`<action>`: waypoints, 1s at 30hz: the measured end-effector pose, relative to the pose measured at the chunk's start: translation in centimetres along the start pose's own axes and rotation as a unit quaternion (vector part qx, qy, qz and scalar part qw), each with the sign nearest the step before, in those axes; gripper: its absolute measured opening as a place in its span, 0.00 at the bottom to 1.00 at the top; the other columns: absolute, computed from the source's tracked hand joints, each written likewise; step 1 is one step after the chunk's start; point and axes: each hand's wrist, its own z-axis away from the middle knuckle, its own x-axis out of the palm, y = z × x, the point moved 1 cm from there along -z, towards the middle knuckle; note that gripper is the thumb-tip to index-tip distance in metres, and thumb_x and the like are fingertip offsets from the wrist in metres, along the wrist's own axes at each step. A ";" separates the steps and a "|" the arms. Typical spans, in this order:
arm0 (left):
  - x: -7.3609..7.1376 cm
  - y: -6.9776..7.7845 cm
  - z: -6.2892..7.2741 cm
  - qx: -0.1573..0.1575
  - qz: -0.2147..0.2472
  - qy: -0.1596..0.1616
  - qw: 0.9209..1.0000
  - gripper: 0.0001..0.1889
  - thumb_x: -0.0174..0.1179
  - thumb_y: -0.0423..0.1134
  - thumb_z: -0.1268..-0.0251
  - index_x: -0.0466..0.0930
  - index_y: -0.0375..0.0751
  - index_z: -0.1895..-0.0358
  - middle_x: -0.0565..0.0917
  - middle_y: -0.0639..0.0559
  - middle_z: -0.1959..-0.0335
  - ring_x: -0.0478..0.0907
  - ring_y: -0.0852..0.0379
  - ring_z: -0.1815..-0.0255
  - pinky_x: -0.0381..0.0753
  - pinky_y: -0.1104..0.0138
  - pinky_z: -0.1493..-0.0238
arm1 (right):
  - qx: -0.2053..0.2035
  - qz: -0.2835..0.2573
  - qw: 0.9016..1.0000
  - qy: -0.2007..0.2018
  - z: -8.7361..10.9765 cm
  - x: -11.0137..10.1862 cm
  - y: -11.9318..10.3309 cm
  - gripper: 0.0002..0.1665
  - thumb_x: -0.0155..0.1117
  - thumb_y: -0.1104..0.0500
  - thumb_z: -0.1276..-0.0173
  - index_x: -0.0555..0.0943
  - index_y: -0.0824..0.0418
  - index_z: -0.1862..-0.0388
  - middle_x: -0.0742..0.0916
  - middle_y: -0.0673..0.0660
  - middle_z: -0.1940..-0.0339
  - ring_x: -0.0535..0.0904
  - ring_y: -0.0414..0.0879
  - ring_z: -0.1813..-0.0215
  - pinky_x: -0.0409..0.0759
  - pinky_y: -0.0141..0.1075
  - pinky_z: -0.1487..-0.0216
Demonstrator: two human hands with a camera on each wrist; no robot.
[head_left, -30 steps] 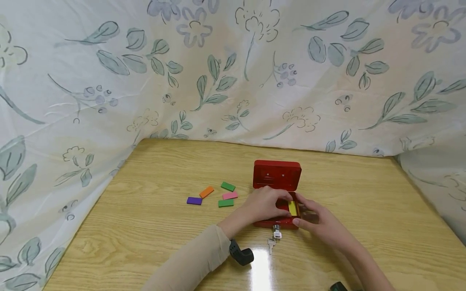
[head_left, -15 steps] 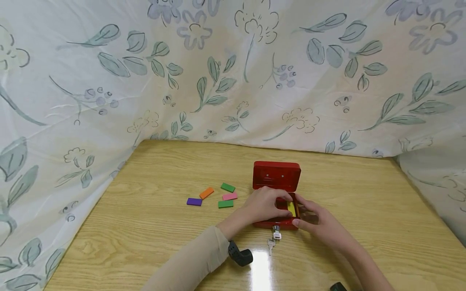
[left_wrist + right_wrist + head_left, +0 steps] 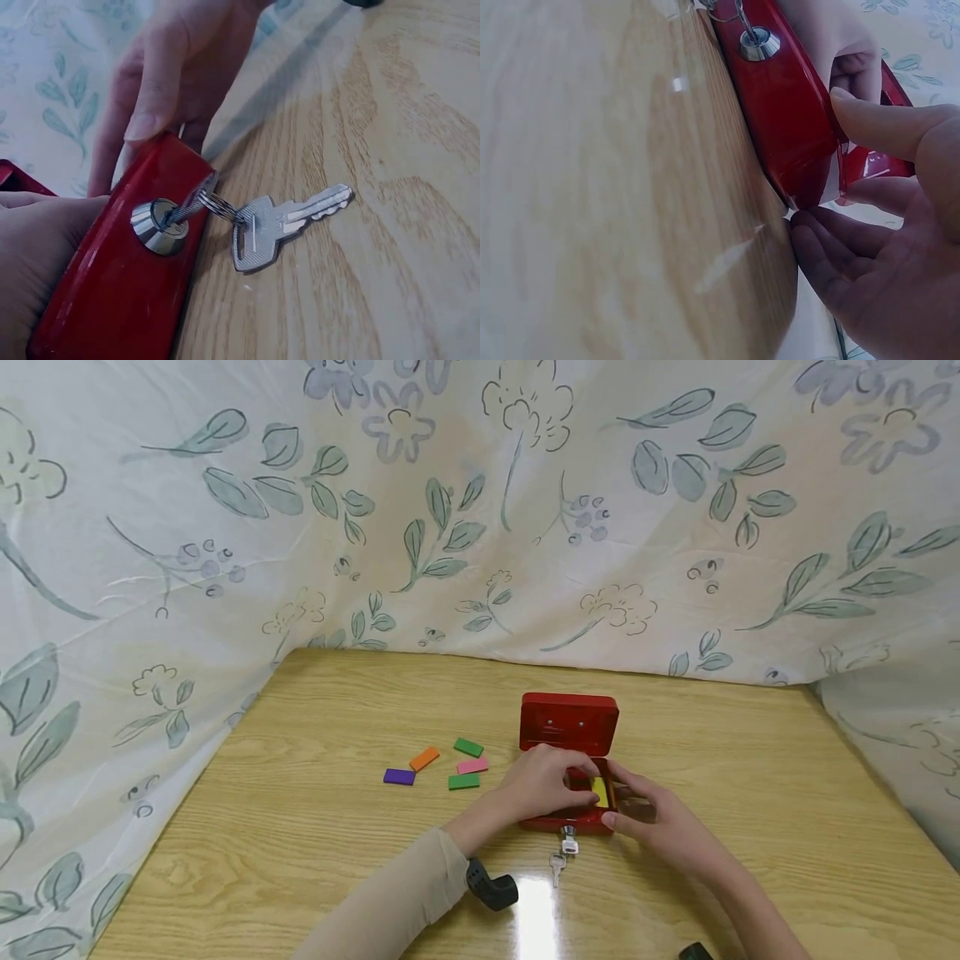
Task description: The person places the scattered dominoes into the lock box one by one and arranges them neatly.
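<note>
A red metal cash box (image 3: pixel 551 823) stands on the table with its lid (image 3: pixel 570 724) raised. My left hand (image 3: pixel 543 781) reaches into it from the left, thumb and fingers curled at the two ends of a yellow block (image 3: pixel 600 791) by the inner right wall. My right hand (image 3: pixel 663 822) holds the box's right side, thumb at the front corner and fingers along the side. In the right wrist view that thumb (image 3: pixel 885 124) lies on the rim. A key sits in the front lock (image 3: pixel 159 225), and a second key (image 3: pixel 277 225) hangs from its ring onto the table.
Left of the box lie several flat blocks: a purple block (image 3: pixel 399 777), an orange block (image 3: pixel 424 759), a pink block (image 3: pixel 472 766), a green block (image 3: pixel 468 747) and another green block (image 3: pixel 463 782). Floral cloth (image 3: pixel 465 527) hangs behind the wooden table (image 3: pixel 300 860).
The yellow block has shifted slightly left, away from the box's inner right wall, with my left fingertips at it. My right hand keeps its hold on the box.
</note>
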 end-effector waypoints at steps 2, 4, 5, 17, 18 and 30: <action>-0.3 0.1 0.2 0.002 0.006 0.014 1.000 0.15 0.73 0.47 0.41 0.88 0.47 0.53 0.88 0.59 0.62 0.76 0.70 0.68 0.71 0.82 0.64 | -0.002 0.001 1.000 0.001 0.0 0.0 -0.1 0.46 0.68 0.50 0.31 0.59 0.54 0.19 0.69 0.63 0.25 0.73 0.62 0.34 0.75 0.57 0.39; -0.7 0.1 0.7 -0.003 0.011 0.026 1.000 0.15 0.74 0.47 0.41 0.88 0.47 0.53 0.87 0.59 0.64 0.73 0.69 0.69 0.71 0.81 0.65 | -0.004 -0.001 1.000 0.000 0.0 0.0 -0.1 0.46 0.68 0.50 0.31 0.59 0.54 0.19 0.69 0.63 0.25 0.73 0.61 0.34 0.75 0.57 0.39; -1.0 0.0 1.0 -0.010 0.015 0.031 0.999 0.15 0.74 0.47 0.41 0.88 0.47 0.53 0.86 0.59 0.65 0.73 0.68 0.68 0.71 0.80 0.64 | -0.004 -0.002 1.000 0.000 0.0 0.0 -0.2 0.46 0.69 0.50 0.31 0.59 0.54 0.20 0.69 0.63 0.25 0.73 0.61 0.34 0.75 0.57 0.39; -4.2 -1.1 4.5 -0.046 0.064 0.090 0.993 0.18 0.77 0.42 0.45 0.87 0.44 0.52 0.84 0.53 0.61 0.75 0.55 0.59 0.79 0.67 0.62 | 0.016 -0.011 1.000 0.004 -0.1 -0.1 -0.1 0.46 0.70 0.50 0.33 0.61 0.53 0.20 0.71 0.64 0.27 0.74 0.61 0.35 0.77 0.53 0.41; -4.5 -1.2 4.7 -0.044 0.062 0.095 0.993 0.18 0.77 0.42 0.45 0.87 0.43 0.52 0.85 0.52 0.61 0.75 0.55 0.59 0.79 0.66 0.62 | 0.017 -0.011 1.000 0.004 -0.1 -0.2 -0.1 0.46 0.71 0.50 0.33 0.61 0.53 0.20 0.71 0.64 0.27 0.74 0.61 0.35 0.78 0.53 0.41; -6.1 -1.8 6.2 -0.070 0.085 0.118 0.987 0.20 0.76 0.40 0.44 0.84 0.39 0.49 0.87 0.50 0.55 0.77 0.53 0.55 0.81 0.56 0.56 | 0.007 -0.011 1.000 0.006 0.0 -0.1 -0.1 0.46 0.70 0.51 0.33 0.61 0.54 0.20 0.72 0.65 0.27 0.74 0.62 0.35 0.77 0.53 0.40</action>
